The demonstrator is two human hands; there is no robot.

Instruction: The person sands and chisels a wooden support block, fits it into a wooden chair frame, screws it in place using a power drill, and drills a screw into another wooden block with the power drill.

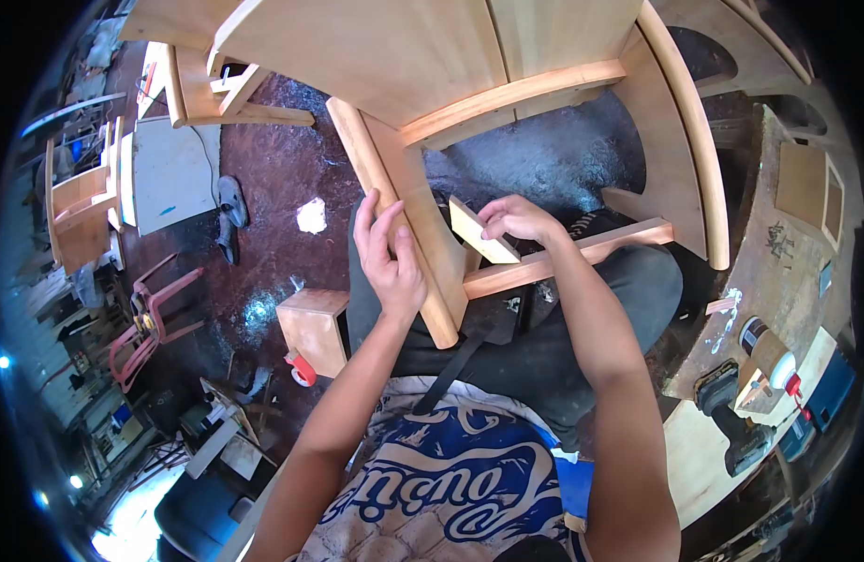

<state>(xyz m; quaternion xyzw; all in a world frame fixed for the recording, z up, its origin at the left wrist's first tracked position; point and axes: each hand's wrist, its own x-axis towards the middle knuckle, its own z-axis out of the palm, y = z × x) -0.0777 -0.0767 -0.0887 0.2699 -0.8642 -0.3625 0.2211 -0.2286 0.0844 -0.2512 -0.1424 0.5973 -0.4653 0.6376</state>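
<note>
The top of the wooden frame (357,56) runs out of view at the upper edge, and the black rim of the round lens picture cuts off things at both sides. The lower end of the small board (468,223) is partly hidden near the crossbar (591,249), so whether the two touch is hard to tell. The right hand's fingertips are partly lost behind the board, and the clutter at far left is too small and blurred to make out

The left hand (391,267) reaches up with its forearm slanting inward; its fingers are parted and loosely bent, laid against the rounded rail (357,150) without closing round it. The right hand (518,220) comes in from the other side, wrist bent toward the middle, its thumb and fingers closed on the small board in a pinch

The board is flat, pale and narrow, held at a slant inside the frame, between the rail's side panel and the right hand. The frame is light, smooth wood with broad panels and rounded edges, and it stands before the person, its crossbar over the dark-trousered legs. At right, a drill (731,417) and a bottle (767,353) lie by the counter (755,290)
</note>
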